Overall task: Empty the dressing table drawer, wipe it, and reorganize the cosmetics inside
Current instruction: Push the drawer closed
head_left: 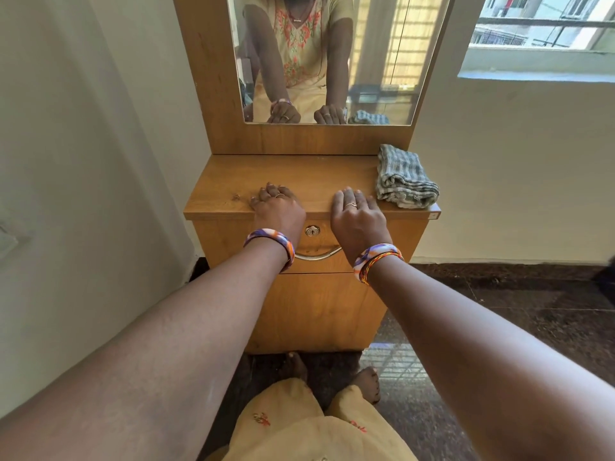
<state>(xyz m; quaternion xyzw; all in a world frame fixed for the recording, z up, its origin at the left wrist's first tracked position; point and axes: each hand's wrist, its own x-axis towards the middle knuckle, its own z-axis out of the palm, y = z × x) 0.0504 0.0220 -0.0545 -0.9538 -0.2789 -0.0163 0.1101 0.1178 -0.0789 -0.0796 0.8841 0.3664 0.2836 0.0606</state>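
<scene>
A wooden dressing table (229, 181) stands in front of me with a mirror above it. Its drawer (316, 242) is closed, with a round lock and a curved metal handle (319, 256) on its front. My left hand (278, 209) rests palm down on the front edge of the tabletop, its fingers slightly bent. My right hand (357, 214) lies flat on the same edge, just to the right. Neither hand holds anything. A folded grey checked cloth (404, 178) lies on the tabletop's right side, close to my right hand. No cosmetics are visible.
A white wall is close on the left of the table. A window (539, 34) is set in the wall at the upper right. Dark polished floor (499, 314) extends to the right. My bare feet (332, 374) stand against the cabinet base.
</scene>
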